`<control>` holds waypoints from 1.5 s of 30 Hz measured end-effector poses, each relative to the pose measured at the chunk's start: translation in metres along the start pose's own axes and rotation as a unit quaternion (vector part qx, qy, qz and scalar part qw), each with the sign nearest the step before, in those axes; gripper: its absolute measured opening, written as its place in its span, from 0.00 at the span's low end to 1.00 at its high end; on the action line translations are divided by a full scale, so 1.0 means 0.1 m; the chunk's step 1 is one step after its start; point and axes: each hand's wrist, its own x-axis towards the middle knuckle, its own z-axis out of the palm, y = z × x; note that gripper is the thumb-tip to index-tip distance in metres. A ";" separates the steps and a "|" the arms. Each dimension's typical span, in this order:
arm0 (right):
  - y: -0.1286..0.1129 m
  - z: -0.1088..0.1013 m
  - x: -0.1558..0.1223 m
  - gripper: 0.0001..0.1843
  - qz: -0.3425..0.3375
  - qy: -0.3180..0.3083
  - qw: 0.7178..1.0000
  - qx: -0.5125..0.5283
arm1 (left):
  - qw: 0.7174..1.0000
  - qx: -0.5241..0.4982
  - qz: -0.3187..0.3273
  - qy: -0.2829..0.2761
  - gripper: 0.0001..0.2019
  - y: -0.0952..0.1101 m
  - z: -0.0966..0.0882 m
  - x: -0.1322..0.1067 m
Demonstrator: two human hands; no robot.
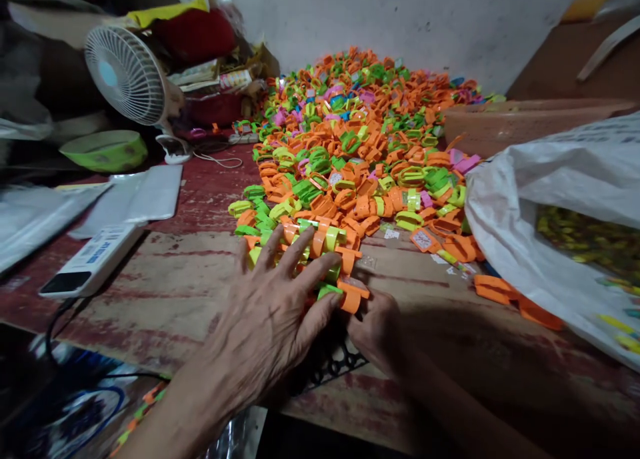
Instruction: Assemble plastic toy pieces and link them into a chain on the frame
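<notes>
L hand: lay spread wide over bunched plastic pcs.. R hand: curled by near end, grip unclear. Step: appar. was aligning; next prob. needed steadying.

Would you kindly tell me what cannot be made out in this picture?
In the head view:
Left hand: palm hidden by its back.
Right hand: fingertips hidden behind the orange piece.
Black perforated strip: partly covered by the left hand.
White bag: cut off by the right edge.
QR-code label: too small to read.
</notes>
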 end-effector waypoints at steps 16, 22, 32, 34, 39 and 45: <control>-0.27 -0.50 -0.23 0.29 -0.089 0.072 0.993 -0.038 | 1.000 -0.024 -0.017 -0.001 0.20 0.04 -0.02 0.02; -0.45 -0.46 -0.03 0.15 -0.168 0.075 0.982 -0.040 | 0.999 -0.023 -0.004 -0.029 0.22 0.02 -0.04 0.01; -0.44 -0.49 0.03 0.17 -0.188 0.097 0.973 -0.087 | 0.999 -0.029 -0.006 -0.017 0.22 0.02 -0.02 0.00; -0.45 -0.49 0.02 0.16 -0.204 0.087 0.971 -0.093 | 0.999 -0.030 -0.010 -0.015 0.22 0.01 -0.02 0.00; -0.47 -0.49 0.03 0.16 -0.199 0.088 0.967 -0.136 | 0.999 -0.031 -0.018 -0.015 0.24 0.01 -0.01 -0.01; -0.43 -0.57 0.07 0.15 -0.198 0.048 0.966 -0.157 | 0.999 -0.029 -0.024 -0.004 0.23 0.03 -0.02 -0.02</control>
